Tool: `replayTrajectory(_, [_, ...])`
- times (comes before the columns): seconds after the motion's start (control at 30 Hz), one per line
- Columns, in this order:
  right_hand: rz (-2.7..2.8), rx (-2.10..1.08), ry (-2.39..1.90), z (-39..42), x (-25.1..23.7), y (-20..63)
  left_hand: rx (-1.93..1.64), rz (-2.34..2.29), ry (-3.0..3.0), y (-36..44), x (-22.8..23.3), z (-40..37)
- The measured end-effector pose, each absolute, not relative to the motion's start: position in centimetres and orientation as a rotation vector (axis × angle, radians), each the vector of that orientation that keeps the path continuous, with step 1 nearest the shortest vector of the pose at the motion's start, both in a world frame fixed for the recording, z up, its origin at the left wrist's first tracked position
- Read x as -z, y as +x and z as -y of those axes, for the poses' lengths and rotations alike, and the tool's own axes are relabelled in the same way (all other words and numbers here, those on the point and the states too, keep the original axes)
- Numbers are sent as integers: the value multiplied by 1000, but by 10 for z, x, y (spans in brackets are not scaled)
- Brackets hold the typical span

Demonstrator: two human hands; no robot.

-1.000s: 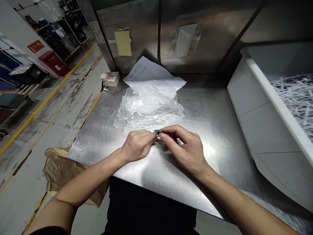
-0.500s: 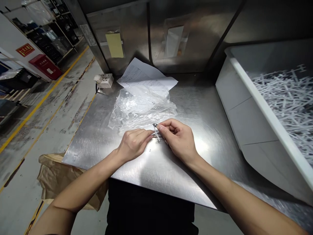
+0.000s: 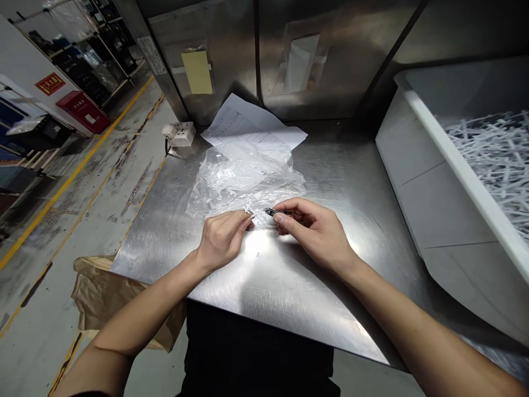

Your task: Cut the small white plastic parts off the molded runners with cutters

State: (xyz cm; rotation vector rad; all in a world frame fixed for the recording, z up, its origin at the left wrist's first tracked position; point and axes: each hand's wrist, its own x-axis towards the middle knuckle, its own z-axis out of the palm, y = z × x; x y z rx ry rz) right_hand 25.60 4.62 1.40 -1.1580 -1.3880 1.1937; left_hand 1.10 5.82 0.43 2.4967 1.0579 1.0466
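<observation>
Between the thumb and fingers of my left hand (image 3: 225, 234) is a small white plastic branched piece (image 3: 257, 216), its thin arms sticking out toward the right. My right hand (image 3: 309, 229) is closed around a small dark metal tool (image 3: 269, 211) that looks like a pair of nippers. The tool's tip points left, close beside the white piece; whether they touch I cannot tell. Most of the tool is hidden in my palm. Just beyond both hands lies a crumpled clear plastic bag (image 3: 243, 173) with small white bits in it.
On the right stands a large white bin (image 3: 454, 220) holding many white branched pieces (image 3: 496, 160). Printed paper sheets (image 3: 235, 118) and a power socket (image 3: 182, 134) are at the back of the metal table (image 3: 343, 176). A brown paper bag (image 3: 103, 298) sits below the left edge.
The white piece has turned in my left hand, its arms now spread at another angle. My right hand and the tool have moved slightly right, and the view has shifted a little.
</observation>
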Motion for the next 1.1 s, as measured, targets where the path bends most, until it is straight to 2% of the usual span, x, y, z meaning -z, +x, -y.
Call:
replayTrajectory(0.63, [1648, -911, -1179, -42, -12, 258, -1069, -999, 2479, 10, -6, -60])
replayTrajectory(1.1, [1495, -1105, -1261, -42, -4, 254, -1010, -1133, 2376, 12, 0, -58])
